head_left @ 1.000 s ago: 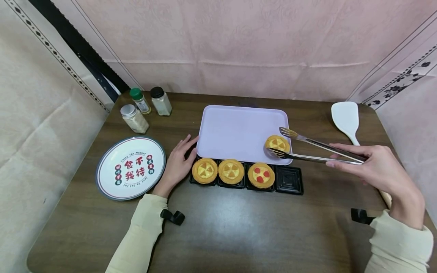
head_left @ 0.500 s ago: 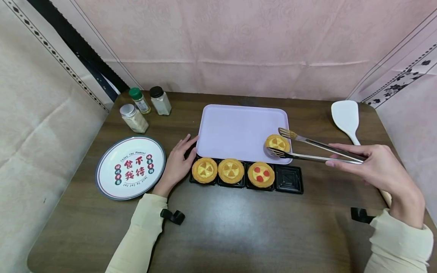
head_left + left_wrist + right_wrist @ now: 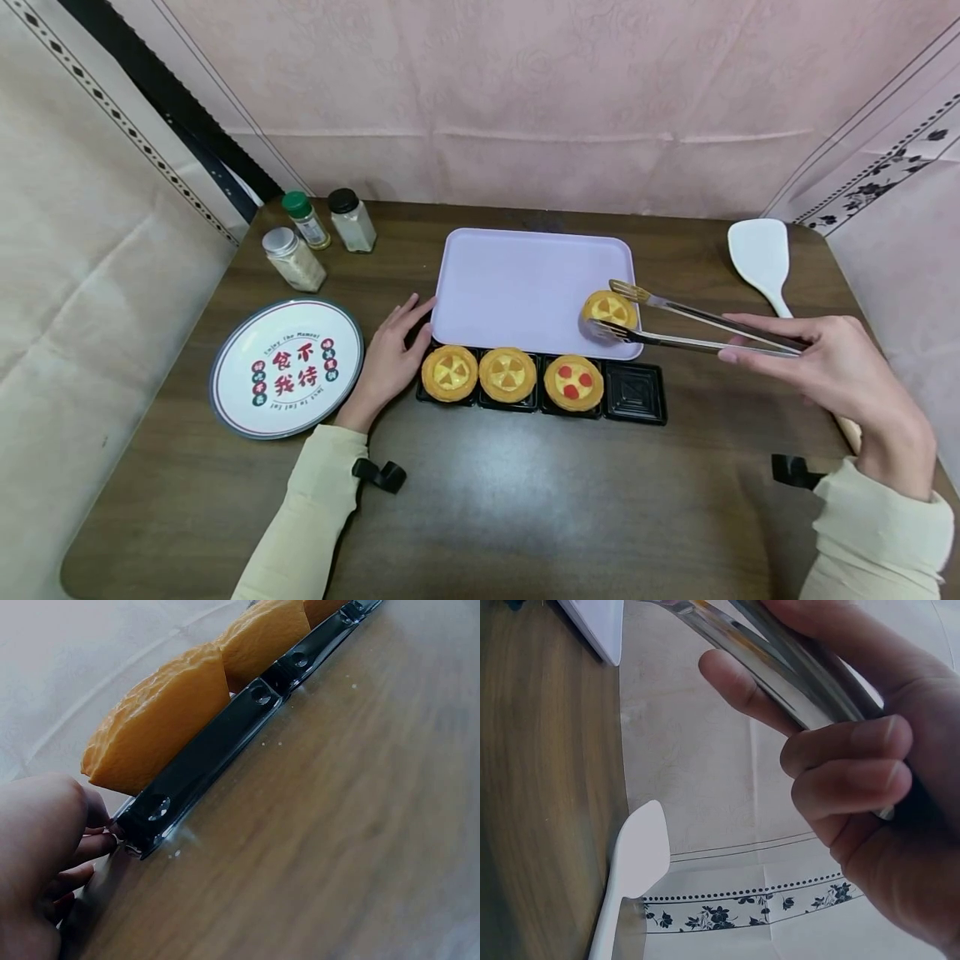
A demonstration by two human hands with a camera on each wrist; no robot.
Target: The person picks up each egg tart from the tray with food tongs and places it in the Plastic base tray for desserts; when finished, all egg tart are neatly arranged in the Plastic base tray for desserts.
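Note:
My right hand (image 3: 847, 367) grips steel tongs (image 3: 705, 340) with fork-like ends. The tongs' arms are spread around an egg tart (image 3: 611, 309) near the right end of the lavender tray (image 3: 517, 287); contact is hard to make out. At the other side, my left hand (image 3: 390, 362) rests by the tray's left edge. In the left wrist view its fingers (image 3: 94, 844) touch the end of a black mould tray (image 3: 202, 761). Three tarts sit in that mould: two yellow-topped, a left tart (image 3: 450, 374) and a middle tart (image 3: 507, 375), and a red-dotted tart (image 3: 573, 384).
The mould's rightmost cup (image 3: 634, 394) holds no tart. A round printed plate (image 3: 287, 369) lies left, with a white-lidded jar (image 3: 295, 260), a green-lidded jar (image 3: 307, 221) and a black-lidded jar (image 3: 352, 222) behind it. A white spatula (image 3: 759, 258) lies at the right, partly behind my right hand.
The tart between the tongs' ends has shifted very slightly toward the back of the tray. The tongs hold nearly the same place, and my left hand has not moved.

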